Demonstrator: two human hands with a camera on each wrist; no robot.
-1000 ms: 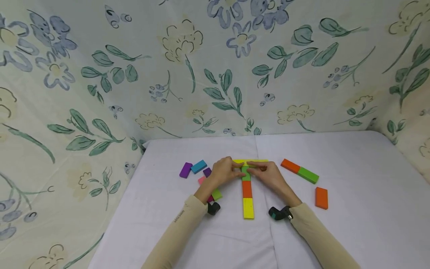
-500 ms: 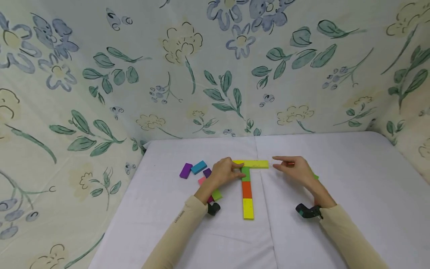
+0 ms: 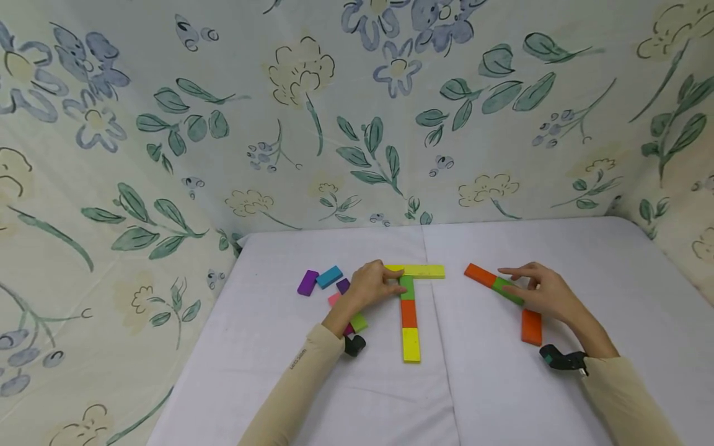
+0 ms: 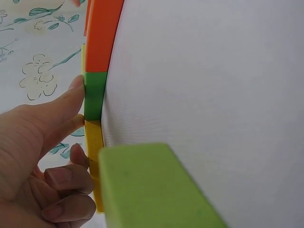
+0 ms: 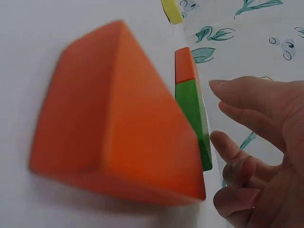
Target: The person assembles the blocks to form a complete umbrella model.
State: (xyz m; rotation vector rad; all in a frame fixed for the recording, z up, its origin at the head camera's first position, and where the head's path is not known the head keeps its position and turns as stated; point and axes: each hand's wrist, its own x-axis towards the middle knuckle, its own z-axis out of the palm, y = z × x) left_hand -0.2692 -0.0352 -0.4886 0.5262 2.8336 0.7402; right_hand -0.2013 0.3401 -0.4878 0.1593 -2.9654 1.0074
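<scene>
Flat rectangular blocks form a T: a yellow crossbar point(image 3: 424, 271) on top, then a green block point(image 3: 408, 287), an orange block point(image 3: 409, 314) and a yellow block point(image 3: 411, 345) down the stem. At the joint under the crossbar is my left hand point(image 3: 370, 288); in the left wrist view its thumb point(image 4: 76, 88) touches the side of the green block point(image 4: 95, 95), with other fingers bent beside the yellow one. My right hand point(image 3: 549, 291) hovers over another green block point(image 3: 504, 288), thumb and index finger apart. That block lies end to end with an orange block point(image 3: 480, 275).
A separate orange block point(image 3: 532, 327) lies below my right hand. Left of the T are a purple block point(image 3: 308, 282), a blue block point(image 3: 330, 277) and several more, including a lime green block point(image 3: 359, 322), partly behind my left arm. Floral cloth point(image 3: 334, 124) hangs behind the white-covered table point(image 3: 357, 396).
My right hand has left the T's joint and travelled right to the green block beside the orange one. My left hand has stayed at the joint.
</scene>
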